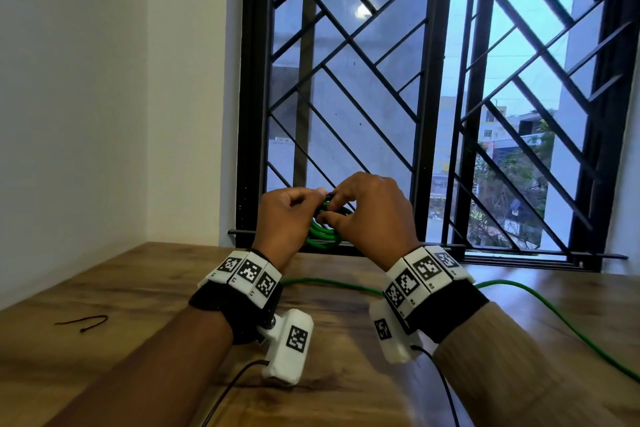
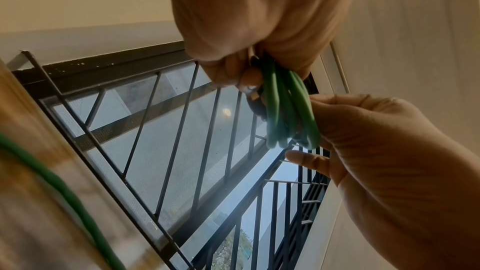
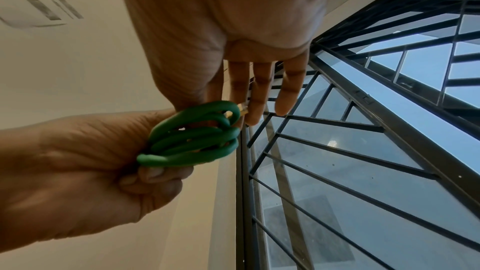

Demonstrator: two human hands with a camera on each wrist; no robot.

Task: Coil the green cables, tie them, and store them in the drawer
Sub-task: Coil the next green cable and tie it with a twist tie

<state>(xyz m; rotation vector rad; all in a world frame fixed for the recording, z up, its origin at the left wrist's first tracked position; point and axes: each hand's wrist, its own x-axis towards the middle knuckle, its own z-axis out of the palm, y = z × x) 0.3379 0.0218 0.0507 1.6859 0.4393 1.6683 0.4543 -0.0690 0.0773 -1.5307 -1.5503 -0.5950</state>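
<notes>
Both hands are raised above the wooden table (image 1: 145,288), in front of the window. Between them hangs a small coil of green cable (image 1: 322,236). My left hand (image 1: 294,204) grips one side of the coil (image 3: 189,137) with curled fingers. My right hand (image 1: 360,211) pinches the coil's top with thumb and forefinger, and its other fingers (image 3: 259,93) are straight. A dark tie (image 2: 255,102) sits against the loops (image 2: 285,110) by my left thumb. A second green cable (image 1: 554,315) lies loose across the table. No drawer is in view.
A spare black tie (image 1: 83,322) lies on the table at the left. The barred window (image 1: 433,97) stands right behind the hands, with a white wall (image 1: 104,97) to its left. Black sensor leads (image 1: 235,381) trail from both wrists.
</notes>
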